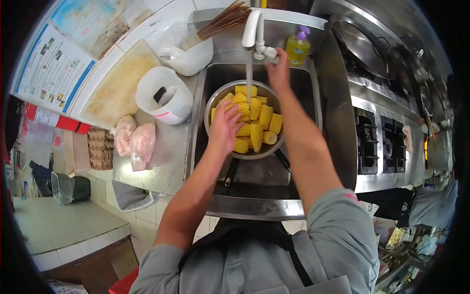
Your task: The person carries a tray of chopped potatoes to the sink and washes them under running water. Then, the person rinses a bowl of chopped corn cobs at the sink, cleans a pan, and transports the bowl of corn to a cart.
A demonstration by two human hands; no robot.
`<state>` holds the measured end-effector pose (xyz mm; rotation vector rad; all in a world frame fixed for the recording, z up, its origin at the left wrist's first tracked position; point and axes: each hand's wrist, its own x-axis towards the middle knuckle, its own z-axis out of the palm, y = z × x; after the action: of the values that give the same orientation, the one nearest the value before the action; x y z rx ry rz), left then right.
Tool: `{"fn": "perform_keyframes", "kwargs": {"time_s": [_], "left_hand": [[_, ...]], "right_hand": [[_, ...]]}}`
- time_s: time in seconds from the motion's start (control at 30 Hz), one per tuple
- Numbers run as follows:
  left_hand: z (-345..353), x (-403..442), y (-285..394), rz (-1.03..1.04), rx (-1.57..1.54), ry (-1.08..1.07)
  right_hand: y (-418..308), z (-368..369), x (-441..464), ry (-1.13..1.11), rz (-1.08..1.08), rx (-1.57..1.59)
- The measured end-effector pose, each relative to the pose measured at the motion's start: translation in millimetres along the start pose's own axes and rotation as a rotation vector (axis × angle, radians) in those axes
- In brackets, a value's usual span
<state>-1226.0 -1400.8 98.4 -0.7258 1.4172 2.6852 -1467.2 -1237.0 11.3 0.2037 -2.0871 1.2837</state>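
Observation:
A metal bowl (215, 101) of cut yellow corn cobs (255, 109) sits in the sink (254, 179). Water (248, 73) runs from the white faucet (253, 27) down onto the corn. My left hand (225, 126) is over the bowl's left side, its fingers spread against the corn pieces. Up at the back of the sink, my right hand (280, 73) has its fingers around the white faucet handle (270, 52). Two dark handles of other cookware stick out beneath the bowl, mostly hidden by it.
Yellow-green soap in a pump bottle (297, 46) stands right of the faucet. On the left counter are a white tub (164, 95), bagged raw meat (143, 143) and another white container (193, 58) with a stick brush (223, 22). A gas stove (384, 144) stands to the right.

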Motion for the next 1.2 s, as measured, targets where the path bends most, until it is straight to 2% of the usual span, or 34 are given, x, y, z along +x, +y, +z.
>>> {"fn": "perform_keyframes", "kwargs": {"time_s": [0.03,0.1,0.13,0.17,0.23,0.27,0.37,0.4,0.5,0.53,0.57,0.63,0.67,0.73,0.77,0.8,0.83,0.87,0.9,0.97,1.0,1.07,1.1,1.13,1.2], "left_hand": [[11.5,25.1,0.7,-0.12,-0.132,-0.115],[-2.4,115.5,-39.9,-0.303,-0.68,-0.857],[-3.6,147.1,-53.2,-0.399,-0.945,-1.233],[7.9,147.4,-50.1,-0.305,-0.792,-0.991],[29.4,134.7,-48.8,-0.118,-0.477,-0.513],[28.3,145.6,-57.1,-0.1,-0.609,-0.66],[53.0,130.5,-60.0,-0.247,-0.661,-0.685],[55.8,124.1,-63.8,-0.298,-0.679,-0.68],[40.0,147.7,-83.5,-0.21,-0.504,-0.84],[36.2,120.0,-67.0,-0.159,-0.603,-0.781],[27.8,111.8,-68.6,-0.105,-0.53,-0.759],[19.5,109.0,-66.9,0.022,-0.381,-0.714],[22.5,100.7,-62.2,-0.09,-0.39,-0.628],[44.1,88.6,-52.6,-0.27,-0.426,-0.491],[46.7,87.3,-49.9,-0.344,-0.451,-0.434],[49.6,90.2,-41.2,-0.38,-0.488,-0.417],[50.7,96.5,-30.7,-0.401,-0.533,-0.4],[46.9,106.0,-26.8,-0.249,-0.432,-0.446],[39.8,114.5,-22.3,-0.212,-0.436,-0.44],[33.5,127.3,-23.0,-0.173,-0.432,-0.434],[35.5,127.3,-30.0,-0.297,-0.345,-0.425],[37.1,127.6,-59.2,-0.31,-0.605,-0.648],[38.1,116.5,-56.8,-0.317,-0.623,-0.73],[39.3,105.3,-54.2,-0.323,-0.639,-0.813],[35.8,108.1,-52.8,-0.301,-0.642,-0.77]], "right_hand": [[-25.4,-4.4,-12.3,0.093,0.05,0.039],[-80.6,-24.8,-35.4,-0.239,1.05,0.859],[-82.5,-23.6,-58.6,-0.387,0.737,0.662],[-84.8,-17.6,-79.5,-0.515,0.428,0.454],[-156.3,13.0,-94.5,-0.245,0.32,-0.115],[-173.1,20.3,-91.0,-0.102,0.269,-0.397],[-114.7,-13.8,-62.7,-0.749,0.511,-0.528],[-99.3,-27.8,-53.8,-0.736,0.362,-0.514],[-119.3,-33.6,-60.4,-0.715,0.38,-0.518],[-132.2,-18.1,-87.9,-0.622,0.315,-0.696],[-144.4,-2.2,-115.8,-0.523,0.269,-0.872],[-167.0,-20.9,-108.5,-0.574,0.28,-0.62],[-153.3,-18.5,-100.1,-0.628,0.317,-0.588],[-106.1,-15.6,-68.6,-0.918,0.529,-0.414],[-112.5,-19.2,-56.7,-0.994,0.618,-0.349],[-126.0,-29.4,-66.9,-0.614,0.68,-0.268],[-156.7,-42.1,-64.9,-0.607,0.507,-0.278],[-193.5,-53.8,-63.7,-0.606,0.332,-0.278],[-208.3,-52.5,-76.2,-0.624,0.228,-0.281],[-191.9,-38.1,-82.3,-0.643,0.218,-0.394],[-164.3,-27.6,-76.1,-0.687,0.282,-0.442],[-116.0,-19.9,-48.9,-0.844,0.587,-0.336],[-122.5,-20.9,-51.8,-0.77,0.689,-0.323],[-138.5,-23.2,-68.0,-0.673,0.671,-0.384],[-154.5,-8.5,-135.7,-0.465,0.012,-0.891]]}}
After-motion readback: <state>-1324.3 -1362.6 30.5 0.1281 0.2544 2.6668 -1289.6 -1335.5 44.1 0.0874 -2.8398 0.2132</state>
